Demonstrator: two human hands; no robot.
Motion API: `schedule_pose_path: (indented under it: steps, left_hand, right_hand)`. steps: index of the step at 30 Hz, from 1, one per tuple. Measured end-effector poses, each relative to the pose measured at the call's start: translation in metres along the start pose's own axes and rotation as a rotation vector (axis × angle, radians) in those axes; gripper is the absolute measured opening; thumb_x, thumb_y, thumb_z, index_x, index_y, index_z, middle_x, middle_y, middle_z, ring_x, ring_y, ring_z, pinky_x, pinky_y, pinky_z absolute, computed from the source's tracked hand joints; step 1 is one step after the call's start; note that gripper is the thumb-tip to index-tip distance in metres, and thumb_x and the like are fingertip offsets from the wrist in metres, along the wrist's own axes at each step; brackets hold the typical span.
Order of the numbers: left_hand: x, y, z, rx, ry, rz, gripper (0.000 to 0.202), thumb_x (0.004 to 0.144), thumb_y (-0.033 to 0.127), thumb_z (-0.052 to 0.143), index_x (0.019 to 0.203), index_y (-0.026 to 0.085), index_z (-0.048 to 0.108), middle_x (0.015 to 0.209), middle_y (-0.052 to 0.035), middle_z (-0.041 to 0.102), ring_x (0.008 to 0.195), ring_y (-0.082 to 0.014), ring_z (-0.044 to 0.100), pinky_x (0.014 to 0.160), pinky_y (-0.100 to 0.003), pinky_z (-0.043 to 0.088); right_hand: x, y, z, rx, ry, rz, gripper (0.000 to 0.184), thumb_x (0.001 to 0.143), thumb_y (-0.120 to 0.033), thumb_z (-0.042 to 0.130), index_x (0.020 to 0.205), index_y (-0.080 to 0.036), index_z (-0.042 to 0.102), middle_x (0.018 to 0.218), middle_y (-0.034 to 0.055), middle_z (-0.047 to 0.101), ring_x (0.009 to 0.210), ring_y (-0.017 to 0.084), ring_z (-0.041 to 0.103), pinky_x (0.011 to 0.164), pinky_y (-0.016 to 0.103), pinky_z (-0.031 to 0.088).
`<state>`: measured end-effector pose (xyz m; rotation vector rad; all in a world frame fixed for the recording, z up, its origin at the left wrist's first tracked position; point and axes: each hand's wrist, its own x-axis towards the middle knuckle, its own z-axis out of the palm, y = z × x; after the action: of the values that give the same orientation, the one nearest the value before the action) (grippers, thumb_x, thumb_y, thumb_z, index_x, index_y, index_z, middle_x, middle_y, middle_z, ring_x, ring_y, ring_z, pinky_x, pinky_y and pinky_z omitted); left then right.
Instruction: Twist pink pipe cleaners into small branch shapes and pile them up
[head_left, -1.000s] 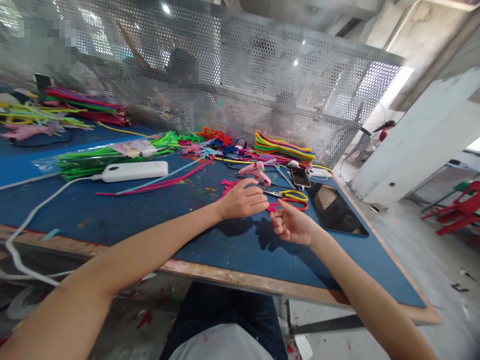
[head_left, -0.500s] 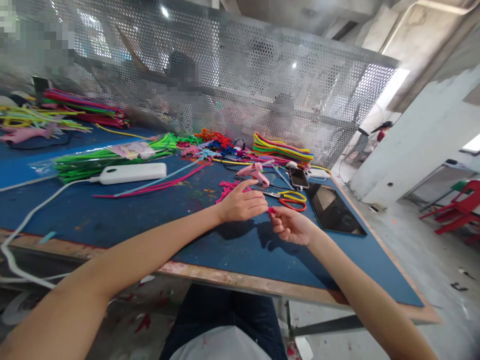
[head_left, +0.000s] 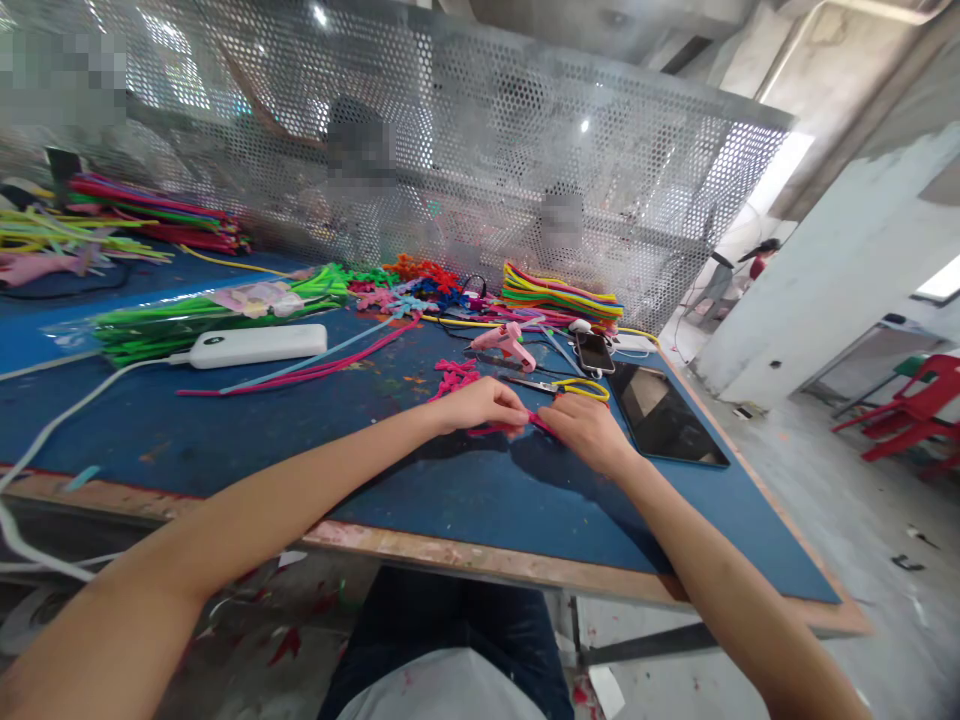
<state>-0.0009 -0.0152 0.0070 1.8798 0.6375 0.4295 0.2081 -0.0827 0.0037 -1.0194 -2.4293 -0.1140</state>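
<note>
Two hands of yours meet over the blue tabletop (head_left: 435, 490), with a magenta pipe cleaner (head_left: 538, 421) between them. Your left hand (head_left: 493, 403) pinches it, thumb against fingers, and a stretch of magenta shows just below those fingers. Your right hand (head_left: 587, 430) is closed on the other side with its back turned up, so you grasp the piece from both sides; its short middle part lies bare in the narrow gap between your fingertips, and you cannot tell how much is hidden in the right grip. Beyond your left hand lie bent magenta pieces (head_left: 454, 376), near its knuckles. Scissors (head_left: 583, 388) with a yellow handle lie just behind your right hand, partly covered by it. Farther back is a pink glue gun (head_left: 507, 343); to the right, a smartphone (head_left: 594, 353) and a dark tablet (head_left: 666, 412).
</note>
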Motion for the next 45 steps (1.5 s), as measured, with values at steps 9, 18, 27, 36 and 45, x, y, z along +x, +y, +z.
schedule_pose_path:
  steps: [9,18,27,36,45]
  left_hand:
    - [0.000,0.001,0.005,-0.011,0.227,0.134,0.021,0.069,0.033,0.069,0.076,0.013,0.069,0.071,-0.0037,0.069,0.065,-0.0129,0.062,0.066,-0.024,0.048]
    - [-0.006,0.000,0.007,0.707,0.503,0.657,0.011,0.081,0.025,0.058,0.078,0.019,0.067,0.079,-0.0021,0.070,0.076,-0.0136,0.061,0.075,-0.026,0.042]
    - [-0.018,0.006,0.007,1.144,0.440,0.774,0.022,0.087,0.021,0.047,0.092,0.027,0.067,0.095,-0.0018,0.070,0.087,-0.0160,0.058,0.085,-0.033,0.034]
    - [-0.007,0.009,0.012,-0.084,0.066,-0.054,0.022,0.065,0.036,0.071,0.070,0.015,0.067,0.064,-0.0019,0.066,0.058,-0.0130,0.060,0.060,-0.024,0.044]
    - [-0.007,0.011,0.016,-0.706,-0.108,-0.200,0.026,0.060,0.025,0.077,0.076,0.011,0.062,0.066,-0.0013,0.064,0.055,-0.0083,0.059,0.062,-0.024,0.048]
  right_hand:
    - [0.002,0.000,0.011,0.842,0.139,0.570,0.038,0.085,-0.052,0.042,0.095,-0.020,0.059,0.072,0.0032,0.061,0.059,0.013,0.055,0.058,0.027,0.046]
    - [0.005,-0.001,0.017,1.438,0.197,0.803,0.028,0.076,-0.044,0.062,0.081,-0.016,0.062,0.066,0.0021,0.063,0.054,0.011,0.060,0.051,0.022,0.051]
    - [0.004,-0.017,0.019,1.367,0.101,0.777,0.027,0.072,-0.041,0.067,0.080,-0.015,0.063,0.072,0.0039,0.065,0.058,0.012,0.062,0.050,0.021,0.049]
    - [-0.007,-0.006,0.001,0.150,0.087,-0.072,0.025,0.091,-0.024,0.040,0.102,-0.019,0.063,0.096,0.0114,0.065,0.090,0.020,0.058,0.081,0.035,0.045]
    - [-0.001,-0.022,0.002,0.588,0.375,0.366,0.018,0.076,-0.031,0.064,0.091,-0.022,0.065,0.081,0.0045,0.068,0.072,0.017,0.064,0.070,0.032,0.052]
